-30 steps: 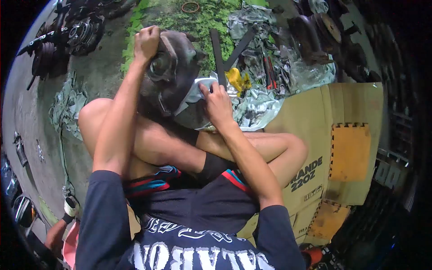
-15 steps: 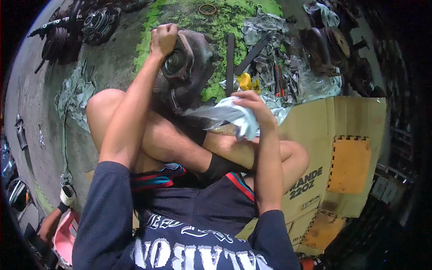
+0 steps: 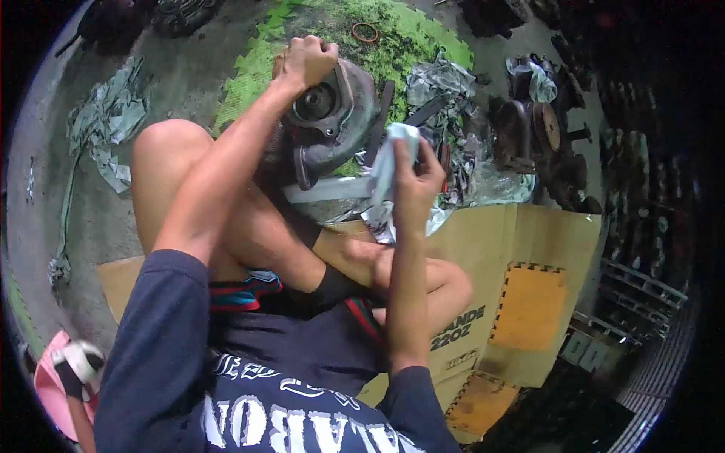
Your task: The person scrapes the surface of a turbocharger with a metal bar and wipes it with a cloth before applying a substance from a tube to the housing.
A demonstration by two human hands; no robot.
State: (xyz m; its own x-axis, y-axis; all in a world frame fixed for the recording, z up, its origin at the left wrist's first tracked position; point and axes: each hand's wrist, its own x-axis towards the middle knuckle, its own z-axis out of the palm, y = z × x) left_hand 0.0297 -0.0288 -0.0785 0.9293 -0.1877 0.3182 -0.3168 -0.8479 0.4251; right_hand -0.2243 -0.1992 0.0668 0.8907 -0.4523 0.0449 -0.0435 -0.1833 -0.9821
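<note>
A dark metal turbocharger (image 3: pixel 355 113) stands on the mat in front of my crossed legs, its round opening facing me. My left hand (image 3: pixel 308 62) is closed over the upper left of its housing; the fingertips are hidden behind. To the right of the housing, my right hand (image 3: pixel 419 170) pinches a pale blue-white rag (image 3: pixel 389 162), raised and bunched between thumb and fingers. The rag is apart from the turbocharger. Below it, a strip of clear plastic (image 3: pixel 325 190) lies near the turbocharger's outlet flange.
Beneath the turbocharger is a worn green foam mat (image 3: pixel 411 38) with an orange ring (image 3: pixel 365 32). Crumpled dirty rags (image 3: pixel 442 83) and rusty metal parts (image 3: pixel 521 132) lie to the right. Flattened cardboard (image 3: pixel 483 241) carries orange mat pieces (image 3: pixel 529 306). Another person's gloved hand (image 3: pixel 81 361) shows at lower left.
My view has shifted. The rag, earlier trailing loosely and blurred, is now lifted and bunched in my right hand. My left hand stays on the turbocharger, whose opening now shows more plainly.
</note>
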